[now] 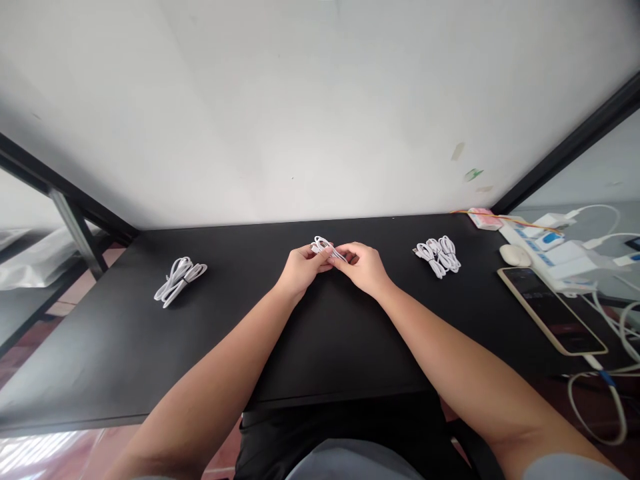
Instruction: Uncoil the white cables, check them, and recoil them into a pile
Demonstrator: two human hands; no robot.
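Observation:
Between both hands, over the middle of the black table point(320, 360), is a white coiled cable point(323, 243). My left hand point(303, 268) is closed on its left part, thumb across the loops. From the other side, my right hand point(361, 265) pinches the right end of the same coil. The fingers hide part of the bundle. Off to the left lies a white cable bundle point(180, 280), folded and tied around its middle. White cable coils point(439, 256) rest close together to the right of my right hand.
At the right edge a phone point(553, 312) is plugged into a charging cable. Beyond it stand a white power strip point(545, 250) with chargers and wires, a round white object point(515, 255) and a small pink box point(485, 219). A pale wall point(300, 120) rises behind the table.

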